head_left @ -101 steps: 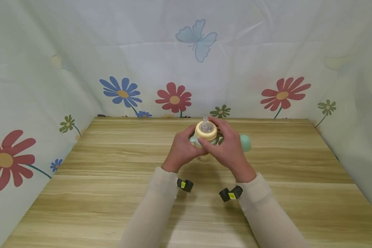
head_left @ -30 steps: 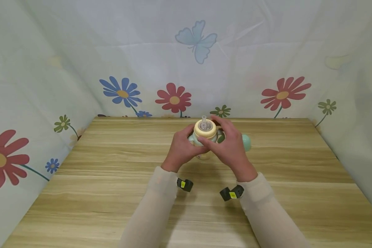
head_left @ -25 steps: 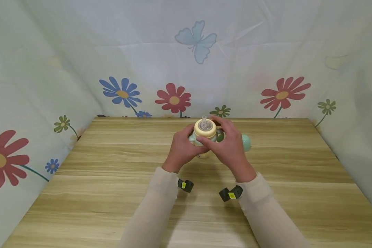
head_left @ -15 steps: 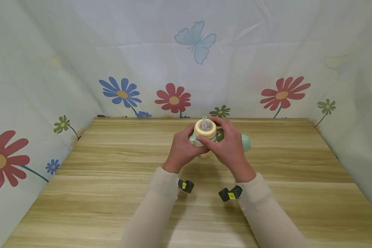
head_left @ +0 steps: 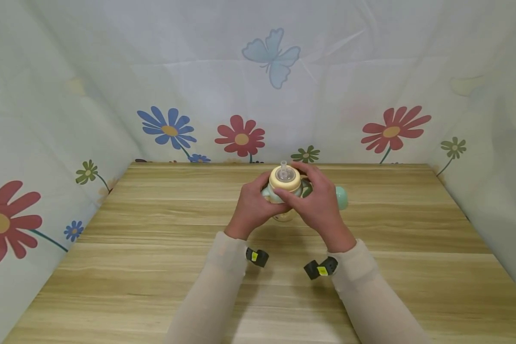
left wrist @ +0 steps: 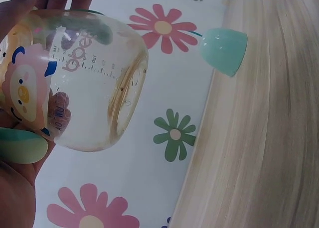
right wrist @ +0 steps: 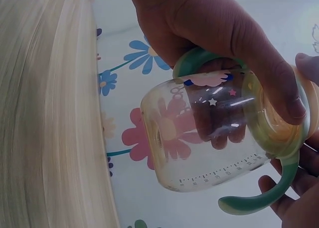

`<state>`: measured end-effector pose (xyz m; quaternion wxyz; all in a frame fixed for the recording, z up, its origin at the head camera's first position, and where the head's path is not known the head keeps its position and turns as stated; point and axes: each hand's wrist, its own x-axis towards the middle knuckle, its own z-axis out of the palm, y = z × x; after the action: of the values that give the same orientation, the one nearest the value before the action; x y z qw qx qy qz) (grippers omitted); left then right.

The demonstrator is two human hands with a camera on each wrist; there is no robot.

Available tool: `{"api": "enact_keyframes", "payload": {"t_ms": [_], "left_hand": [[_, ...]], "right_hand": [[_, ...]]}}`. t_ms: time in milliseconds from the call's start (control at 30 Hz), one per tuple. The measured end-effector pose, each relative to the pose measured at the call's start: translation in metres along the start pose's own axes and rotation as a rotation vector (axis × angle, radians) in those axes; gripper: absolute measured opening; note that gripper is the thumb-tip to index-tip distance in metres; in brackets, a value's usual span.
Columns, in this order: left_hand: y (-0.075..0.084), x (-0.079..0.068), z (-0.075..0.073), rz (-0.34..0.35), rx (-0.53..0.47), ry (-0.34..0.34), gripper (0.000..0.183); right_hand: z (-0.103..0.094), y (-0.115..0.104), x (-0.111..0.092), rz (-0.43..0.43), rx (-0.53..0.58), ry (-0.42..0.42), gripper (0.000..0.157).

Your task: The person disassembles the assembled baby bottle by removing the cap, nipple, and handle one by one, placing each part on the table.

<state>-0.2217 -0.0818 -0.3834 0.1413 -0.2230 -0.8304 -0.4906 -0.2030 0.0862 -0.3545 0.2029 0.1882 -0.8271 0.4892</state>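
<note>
Baby bottle [head_left: 285, 181], head view: between both hands, ahead of the wrists; nearly as 3.4 s earlier, its cream collar [head_left: 285, 186] only slightly farther from the wrists.
Left hand [head_left: 254, 203]: fingers curled round the bottle's left side.
Right hand [head_left: 317, 203]: bent fingers and thumb grip the opposite side at the collar, hardly shifted since earlier.
Spout [head_left: 283, 166]: translucent, pointing up above both hands; long axis roughly upright.
Mint cap [head_left: 341, 198]: on the wooden table [head_left: 155, 239], just outside the right hand, which hides slightly more of it than earlier.
Base [left wrist: 127, 96], left wrist view: directed down toward the tabletop but apart from it, below the left hand.
Sheep print [left wrist: 24, 88]: pink and white with a yellow muzzle, near the left hand; pink lettering farther from it.
Clear body [right wrist: 199, 163], right wrist view: amber-tinted toward its ends, with a black measuring scale and small stars, below the hands.
Green handle [right wrist: 256, 200]: curved, beside the right hand's fingers.
</note>
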Motion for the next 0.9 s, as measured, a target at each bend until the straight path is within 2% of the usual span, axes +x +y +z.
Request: {"api": "enact_keyframes", "payload": {"t_ms": [633, 900], "left_hand": [[0.0034, 0.0003, -0.0052, -0.014, -0.092, -0.065, 0.062], [0.0005, 0.0002, -0.0042, -0.011, -0.091, -0.066, 0.063]], "right_hand": [[-0.0039, 0.0028, -0.0005, -0.041, 0.078, -0.057, 0.057], [-0.0036, 0.0042, -0.0013, -0.035, 0.08, -0.073, 0.057]]}}
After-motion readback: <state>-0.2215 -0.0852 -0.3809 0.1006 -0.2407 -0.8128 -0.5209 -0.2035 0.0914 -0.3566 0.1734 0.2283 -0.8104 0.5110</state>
